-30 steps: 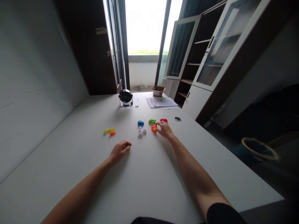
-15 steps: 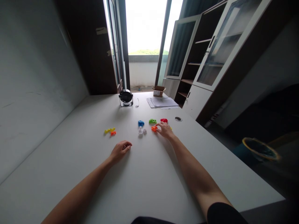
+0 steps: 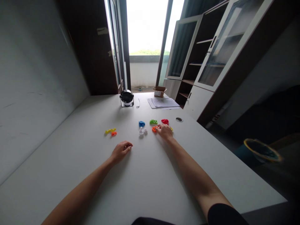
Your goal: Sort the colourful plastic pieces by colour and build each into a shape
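My right hand [image 3: 165, 131] reaches over the white table with thumb and fingertips closed at the right side of a small orange plastic piece [image 3: 154, 129], partly covering it. Just beyond that hand lies a red toy-car-like piece [image 3: 165, 121]; a yellow piece [image 3: 172, 128] is mostly hidden behind it. A green piece [image 3: 153, 122] and a blue piece [image 3: 142, 123] sit in the same far row, with white pieces [image 3: 141, 131] in front of the blue one. My left hand [image 3: 121, 151] rests on the table, fingers loosely curled, thumb slightly apart, nothing visible in it.
At the left lie yellow pieces [image 3: 110, 130] and a small orange piece [image 3: 113, 133]. Farther back stand a round black-and-silver device [image 3: 127, 98], papers [image 3: 162, 102] and a small cardboard box [image 3: 159, 91]. A round cable hole [image 3: 179, 119] is near the right edge.
My right hand has shifted very slightly and its fingers have drawn a little closer together at the orange piece. My left hand stays in place.
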`<action>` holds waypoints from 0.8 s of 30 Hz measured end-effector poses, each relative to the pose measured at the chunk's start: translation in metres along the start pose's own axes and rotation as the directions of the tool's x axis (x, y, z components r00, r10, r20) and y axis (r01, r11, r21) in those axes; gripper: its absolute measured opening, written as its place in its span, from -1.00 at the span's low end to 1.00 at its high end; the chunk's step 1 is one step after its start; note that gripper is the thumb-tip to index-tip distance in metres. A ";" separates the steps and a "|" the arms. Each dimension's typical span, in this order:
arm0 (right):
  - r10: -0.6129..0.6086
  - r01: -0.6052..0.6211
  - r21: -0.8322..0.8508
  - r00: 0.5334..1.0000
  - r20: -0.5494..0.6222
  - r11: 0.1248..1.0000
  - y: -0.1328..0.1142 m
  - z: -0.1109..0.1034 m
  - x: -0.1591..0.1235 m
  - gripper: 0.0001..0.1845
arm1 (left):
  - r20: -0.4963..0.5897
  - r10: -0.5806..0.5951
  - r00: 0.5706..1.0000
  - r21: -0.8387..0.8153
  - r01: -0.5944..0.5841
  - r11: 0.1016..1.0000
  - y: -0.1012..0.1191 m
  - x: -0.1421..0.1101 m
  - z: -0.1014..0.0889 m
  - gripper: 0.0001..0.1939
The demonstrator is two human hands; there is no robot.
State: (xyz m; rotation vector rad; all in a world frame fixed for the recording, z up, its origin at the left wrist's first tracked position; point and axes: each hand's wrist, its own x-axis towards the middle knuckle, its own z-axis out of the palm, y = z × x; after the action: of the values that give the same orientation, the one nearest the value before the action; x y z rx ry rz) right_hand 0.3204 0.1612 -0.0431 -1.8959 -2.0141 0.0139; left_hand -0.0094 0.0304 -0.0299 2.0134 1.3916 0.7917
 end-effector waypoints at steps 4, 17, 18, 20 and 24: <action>0.002 -0.002 -0.009 1.000 0.007 1.000 -0.011 0.003 -0.005 -0.65 | 0.005 0.004 1.000 0.001 -0.004 1.000 0.001 0.000 -0.001 -0.76; -0.087 0.089 0.034 0.995 -0.055 0.995 -0.024 0.005 -0.016 -0.68 | -0.012 0.003 1.000 -0.012 -0.004 1.000 0.001 0.000 0.000 -0.77; -0.089 0.091 0.036 0.994 -0.062 0.995 -0.025 0.005 -0.017 -0.68 | -0.011 0.007 1.000 -0.014 -0.007 1.000 0.000 0.000 0.000 -0.77; -0.089 0.092 0.040 0.994 -0.068 0.995 -0.025 0.004 -0.018 -0.66 | -0.011 0.013 1.000 -0.017 -0.014 1.000 -0.001 0.001 0.000 -0.76; -0.088 0.093 0.044 0.991 -0.096 0.995 -0.025 0.002 -0.020 -0.67 | -0.062 0.012 0.998 -0.020 -0.013 1.000 -0.009 0.003 -0.004 -0.73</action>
State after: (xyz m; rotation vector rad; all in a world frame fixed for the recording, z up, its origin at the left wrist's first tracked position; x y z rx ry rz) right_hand 0.2962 0.1398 -0.0438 -1.7410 -2.0161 -0.0487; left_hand -0.0168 0.0368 -0.0336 1.9995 1.4005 0.8768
